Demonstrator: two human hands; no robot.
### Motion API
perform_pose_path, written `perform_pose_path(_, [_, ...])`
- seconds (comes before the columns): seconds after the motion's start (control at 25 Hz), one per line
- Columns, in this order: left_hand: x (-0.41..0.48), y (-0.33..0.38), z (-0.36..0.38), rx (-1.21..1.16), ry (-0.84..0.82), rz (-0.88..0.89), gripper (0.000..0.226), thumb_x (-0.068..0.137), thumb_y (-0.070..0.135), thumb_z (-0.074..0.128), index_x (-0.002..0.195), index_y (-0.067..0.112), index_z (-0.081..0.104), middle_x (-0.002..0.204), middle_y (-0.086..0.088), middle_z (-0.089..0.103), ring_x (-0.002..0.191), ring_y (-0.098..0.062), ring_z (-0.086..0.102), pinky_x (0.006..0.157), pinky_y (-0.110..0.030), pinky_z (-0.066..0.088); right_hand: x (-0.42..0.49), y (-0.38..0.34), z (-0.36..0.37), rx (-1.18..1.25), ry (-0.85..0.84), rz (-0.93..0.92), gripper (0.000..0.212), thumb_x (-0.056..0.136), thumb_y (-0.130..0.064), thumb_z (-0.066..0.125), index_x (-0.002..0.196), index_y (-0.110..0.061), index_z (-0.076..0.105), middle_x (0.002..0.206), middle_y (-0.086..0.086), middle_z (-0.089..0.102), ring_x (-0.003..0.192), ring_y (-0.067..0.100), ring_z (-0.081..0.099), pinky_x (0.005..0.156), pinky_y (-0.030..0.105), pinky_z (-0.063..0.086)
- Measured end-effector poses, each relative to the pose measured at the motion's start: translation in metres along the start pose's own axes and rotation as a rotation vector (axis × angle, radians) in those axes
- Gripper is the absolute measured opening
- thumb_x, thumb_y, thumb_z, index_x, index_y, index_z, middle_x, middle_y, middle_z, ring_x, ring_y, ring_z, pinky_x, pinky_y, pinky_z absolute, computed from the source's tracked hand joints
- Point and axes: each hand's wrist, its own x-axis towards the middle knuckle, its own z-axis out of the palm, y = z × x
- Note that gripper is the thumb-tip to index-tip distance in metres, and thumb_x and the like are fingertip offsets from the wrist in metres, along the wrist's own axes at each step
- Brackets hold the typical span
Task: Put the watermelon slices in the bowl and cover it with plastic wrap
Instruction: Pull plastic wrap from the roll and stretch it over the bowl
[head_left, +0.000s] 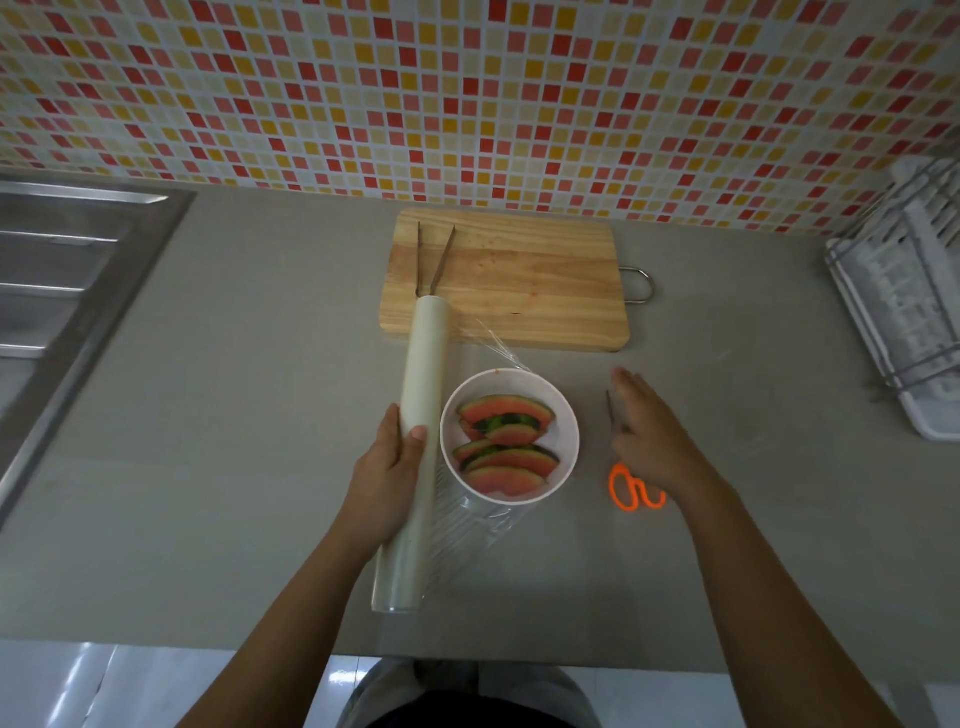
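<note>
the left hand (390, 467) is wrapped around a long roll of plastic wrap (415, 431), fingers closed on its middle, holding it just left of the white bowl (570, 415). a loose sheet of clear film (483, 525) trails from the roll toward the bowl, showing beside and below the rim (whether it already lies over the top cannot be told). the watermelon slices (506, 444) sit inside the bowl, stacked with red flesh and green rind showing. the right hand (649, 436) is open, fingers extended and flat, hovering over the blades of orange-handled scissors (636, 486) that lie on the grey counter (260, 415) right of the bowl. behind the bowl rests a wooden cutting board (524, 280) with metal tongs (434, 260) on its left part; the far end of the roll overlaps the board's near left corner.
</note>
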Motion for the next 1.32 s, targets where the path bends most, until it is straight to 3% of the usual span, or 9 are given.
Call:
perform_pose_path(0.08, [-0.002, 0.002, 0.001, -0.002, 0.005, 0.0, 0.05, 0.1, 0.04, 0.037, 0.147, 0.027, 0.028, 0.124, 0.012, 0.044, 0.115, -0.013, 0.046, 0.089, -0.023, 0.03, -0.007, -0.021, 0.014, 0.338, 0.217, 0.051, 0.049, 0.097, -0.024, 0.04, 0.144, -0.011, 0.031, 0.151, 0.007, 0.034, 0.139, 0.018, 0.03, 0.107, 0.02, 0.02])
perform_pose_path(0.2, [-0.004, 0.003, 0.003, -0.011, 0.044, -0.015, 0.055, 0.097, 0.045, 0.039, 0.147, 0.024, 0.028, 0.135, 0.004, 0.05, 0.117, -0.016, 0.049, 0.091, -0.025, 0.033, -0.008, -0.043, 0.049, 0.539, 0.166, 0.16, 0.047, 0.099, -0.039, 0.029, 0.14, -0.018, 0.039, 0.145, 0.002, 0.044, 0.135, 0.016, 0.037, 0.101, 0.018, 0.022])
perform_pose_path(0.32, [-0.003, 0.005, 0.002, 0.061, 0.081, -0.067, 0.071, 0.087, 0.055, 0.053, 0.144, 0.017, 0.032, 0.117, 0.001, 0.057, 0.106, -0.022, 0.057, 0.085, -0.03, 0.043, -0.003, -0.044, 0.061, 0.613, 0.256, 0.233, 0.038, 0.099, -0.034, 0.03, 0.105, -0.014, 0.063, 0.095, 0.002, 0.065, 0.101, 0.023, 0.057, 0.076, 0.021, 0.035])
perform_pose_path(0.44, [-0.001, 0.002, -0.006, 0.137, 0.154, -0.075, 0.046, 0.085, 0.056, 0.055, 0.107, 0.015, 0.057, 0.09, 0.004, 0.062, 0.085, -0.021, 0.06, 0.06, -0.026, 0.04, 0.001, -0.042, 0.065, 0.576, 0.316, 0.251, 0.037, 0.098, -0.03, 0.034, 0.082, -0.011, 0.06, 0.071, -0.005, 0.055, 0.076, 0.02, 0.053, 0.062, 0.027, 0.032])
perform_pose_path(0.64, [0.002, -0.006, -0.023, -0.047, 0.136, -0.125, 0.04, 0.088, 0.053, 0.053, 0.085, 0.016, 0.066, 0.079, -0.003, 0.066, 0.073, -0.02, 0.061, 0.066, -0.035, 0.049, 0.006, -0.042, 0.067, 0.562, 0.364, 0.242, 0.035, 0.097, -0.027, 0.035, 0.074, -0.011, 0.056, 0.07, -0.001, 0.056, 0.069, 0.016, 0.051, 0.06, 0.028, 0.034])
perform_pose_path(0.8, [0.002, -0.013, -0.022, -0.185, 0.043, -0.176, 0.043, 0.093, 0.052, 0.044, 0.11, 0.016, 0.062, 0.1, -0.004, 0.066, 0.087, -0.018, 0.062, 0.072, -0.035, 0.049, 0.006, -0.042, 0.07, 0.534, 0.395, 0.256, 0.036, 0.097, -0.028, 0.034, 0.072, -0.014, 0.055, 0.068, -0.004, 0.053, 0.064, 0.011, 0.049, 0.055, 0.018, 0.035])
perform_pose_path(0.96, [0.004, -0.011, -0.014, -0.239, 0.018, -0.22, 0.054, 0.088, 0.061, 0.042, 0.115, 0.016, 0.056, 0.107, -0.006, 0.063, 0.095, -0.023, 0.062, 0.082, -0.042, 0.052, 0.012, -0.044, 0.068, 0.509, 0.412, 0.269, 0.036, 0.098, -0.028, 0.033, 0.076, -0.011, 0.055, 0.077, 0.003, 0.055, 0.07, 0.02, 0.049, 0.057, 0.029, 0.03])
perform_pose_path(1.12, [0.02, 0.001, -0.02, -0.167, 0.009, -0.195, 0.061, 0.062, 0.056, 0.069, 0.104, 0.016, 0.052, 0.099, -0.003, 0.063, 0.086, -0.021, 0.064, 0.07, -0.041, 0.055, 0.031, -0.038, 0.053, 0.459, 0.432, 0.269, 0.04, 0.099, -0.025, 0.032, 0.089, -0.001, 0.062, 0.09, 0.017, 0.059, 0.085, 0.028, 0.053, 0.069, 0.029, 0.03])
perform_pose_path(1.32, [0.025, -0.003, -0.018, -0.053, -0.009, -0.161, 0.047, 0.079, 0.064, 0.052, 0.096, 0.02, 0.053, 0.091, -0.003, 0.062, 0.08, -0.019, 0.06, 0.069, -0.038, 0.049, 0.043, -0.033, 0.047, 0.466, 0.42, 0.243, 0.038, 0.098, -0.024, 0.033, 0.079, -0.005, 0.059, 0.085, 0.016, 0.059, 0.081, 0.026, 0.053, 0.07, 0.029, 0.033])
